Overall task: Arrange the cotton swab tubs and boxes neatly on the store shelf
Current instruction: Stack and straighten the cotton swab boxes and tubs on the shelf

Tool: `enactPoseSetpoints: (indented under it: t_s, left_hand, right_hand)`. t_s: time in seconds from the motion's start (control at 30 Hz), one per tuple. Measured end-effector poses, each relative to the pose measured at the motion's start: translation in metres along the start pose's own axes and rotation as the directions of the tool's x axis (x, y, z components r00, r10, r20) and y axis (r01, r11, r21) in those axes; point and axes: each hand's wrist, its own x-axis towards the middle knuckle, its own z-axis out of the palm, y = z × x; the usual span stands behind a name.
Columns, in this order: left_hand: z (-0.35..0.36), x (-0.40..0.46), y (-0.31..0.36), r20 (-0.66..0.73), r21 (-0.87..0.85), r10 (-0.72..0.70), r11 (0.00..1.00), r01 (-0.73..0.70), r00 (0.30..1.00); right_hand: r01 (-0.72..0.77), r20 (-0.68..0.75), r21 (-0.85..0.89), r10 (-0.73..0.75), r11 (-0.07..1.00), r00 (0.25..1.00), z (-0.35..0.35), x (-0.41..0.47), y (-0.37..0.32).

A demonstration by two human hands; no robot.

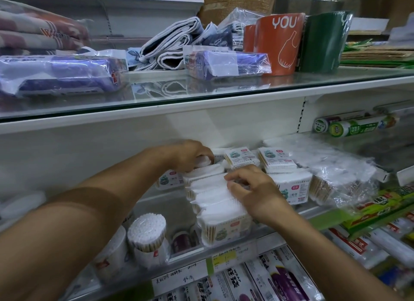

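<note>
A row of flat clear cotton swab boxes (215,199) stands on edge, running front to back on the middle shelf (291,231). My left hand (190,155) is curled over the box at the far end of the row. My right hand (253,188) presses its fingers on the right side of the row's top. More swab boxes (240,158) lie stacked behind and to the right. Round swab tubs (147,238) stand at the shelf's front left.
A plastic-wrapped bundle of swab boxes (336,179) lies at the right. Cling film rolls (354,127) sit behind it. The glass shelf above (201,92) holds wrapped cloths and an orange tub (280,43). Wrap boxes (280,278) fill the shelf below.
</note>
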Motion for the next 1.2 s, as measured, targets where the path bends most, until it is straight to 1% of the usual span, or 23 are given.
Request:
enactPoseSetpoints:
  t_s: [0.13,0.3,0.37,0.53,0.6,0.63,0.67,0.7,0.73,0.77,0.83,0.9,0.93,1.0,1.03,1.13,1.2]
  left_hand:
    - [0.004,0.002,-0.003,-0.028,0.039,0.029,0.999,-0.027,0.999]
    - [0.006,0.001,-0.006,-0.119,0.002,0.072,0.997,-0.072,0.990]
    - [0.004,-0.002,-0.009,-0.156,-0.045,0.057,0.997,-0.064,0.986]
    - [-0.012,-0.014,-0.015,-0.243,-0.263,-0.023,0.964,-0.042,0.970]
    - [-0.022,-0.023,-0.016,-0.291,-0.401,-0.058,0.913,-0.067,0.955]
    - [-0.027,-0.027,-0.018,-0.305,-0.502,-0.079,0.860,-0.090,0.949]
    - [-0.031,-0.033,-0.018,-0.309,-0.606,-0.099,0.787,-0.116,0.946]
    - [-0.035,-0.038,-0.019,-0.311,-0.688,-0.119,0.713,-0.137,0.943]
    - [-0.038,-0.043,-0.019,-0.306,-0.739,-0.143,0.660,-0.140,0.941]
    - [-0.041,-0.048,-0.020,-0.297,-0.766,-0.169,0.630,-0.129,0.940]
    - [-0.046,-0.058,-0.019,-0.299,-0.785,-0.207,0.609,-0.117,0.931]
    - [-0.049,-0.066,-0.018,-0.321,-0.795,-0.217,0.591,-0.138,0.922]
    - [-0.050,-0.070,-0.017,-0.322,-0.811,-0.223,0.566,-0.147,0.920]
    - [-0.051,-0.077,-0.017,-0.320,-0.833,-0.226,0.530,-0.160,0.920]
    - [-0.052,-0.081,-0.016,-0.311,-0.837,-0.228,0.525,-0.153,0.923]
    - [-0.053,-0.094,-0.003,-0.257,-0.864,-0.207,0.486,-0.129,0.944]
    - [-0.055,-0.101,0.006,-0.236,-0.886,-0.186,0.445,-0.132,0.954]
  right_hand:
    - [-0.007,0.005,0.006,0.007,1.000,1.000,0.000,0.001,-0.001]
    - [-0.008,0.002,-0.004,0.008,1.000,1.000,-0.001,0.001,-0.002]
    - [-0.004,0.000,-0.004,0.004,1.000,1.000,-0.001,0.001,-0.002]
    - [0.010,-0.019,0.021,-0.010,1.000,1.000,-0.003,0.001,-0.003]
    - [0.009,-0.030,0.022,-0.009,1.000,1.000,-0.005,0.001,-0.004]
    - [0.004,-0.034,0.030,-0.003,1.000,0.999,-0.006,0.001,-0.004]
    - [-0.007,-0.035,0.038,0.009,0.999,0.999,-0.007,0.000,-0.005]
    - [-0.018,-0.035,0.037,0.020,0.999,0.999,-0.009,0.000,-0.006]
    - [-0.023,-0.041,0.022,0.023,0.999,0.999,-0.010,0.000,-0.006]
    - [-0.018,-0.060,-0.001,0.017,1.000,0.998,-0.011,0.001,-0.007]
    - [0.011,-0.137,-0.039,-0.016,0.999,0.990,-0.012,0.004,-0.011]
    - [0.053,-0.223,-0.068,-0.067,0.996,0.973,-0.013,0.006,-0.018]
    - [0.075,-0.251,-0.066,-0.089,0.995,0.964,-0.014,0.007,-0.022]
    - [0.116,-0.275,0.013,-0.108,0.993,0.955,-0.014,0.010,-0.032]
    - [0.127,-0.262,0.101,-0.097,0.987,0.960,-0.013,0.011,-0.038]
    - [0.127,-0.156,0.392,-0.070,0.911,0.985,-0.007,0.014,-0.056]
    - [0.133,-0.111,0.499,-0.089,0.856,0.990,-0.001,0.015,-0.067]
